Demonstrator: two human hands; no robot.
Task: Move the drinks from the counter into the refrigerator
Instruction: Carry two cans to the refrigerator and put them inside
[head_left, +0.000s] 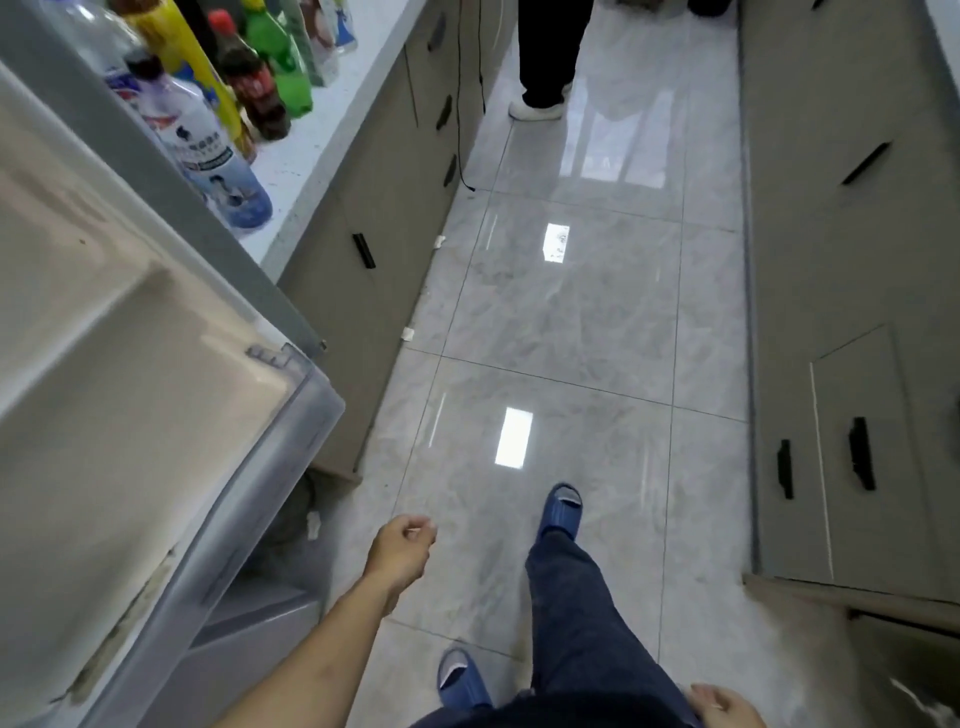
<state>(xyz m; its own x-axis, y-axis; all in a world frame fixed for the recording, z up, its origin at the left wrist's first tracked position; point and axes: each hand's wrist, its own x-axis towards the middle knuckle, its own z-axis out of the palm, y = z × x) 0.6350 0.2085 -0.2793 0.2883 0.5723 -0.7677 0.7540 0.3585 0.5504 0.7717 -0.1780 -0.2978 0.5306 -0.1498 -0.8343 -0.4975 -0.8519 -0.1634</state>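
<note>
Several drink bottles stand on the white counter (332, 140) at the upper left: a clear bottle with a blue-and-white label (218, 161), a yellow bottle (182, 57), a dark cola bottle (252, 83) with a red cap, and a green bottle (283, 62). The open refrigerator door (130, 395) fills the left side, and its shelf holds nothing I can see. My left hand (402, 548) hangs over the floor near the door's lower corner, fingers loosely curled and holding nothing. My right hand (724, 706) shows at the bottom edge beside my leg, also holding nothing.
A narrow aisle of glossy grey tiles (571, 322) runs between grey cabinets (384, 218) on the left and a second cabinet run (852, 291) on the right. Another person's legs and white shoe (537, 106) stand at the far end. A black cable (461, 130) hangs from the counter.
</note>
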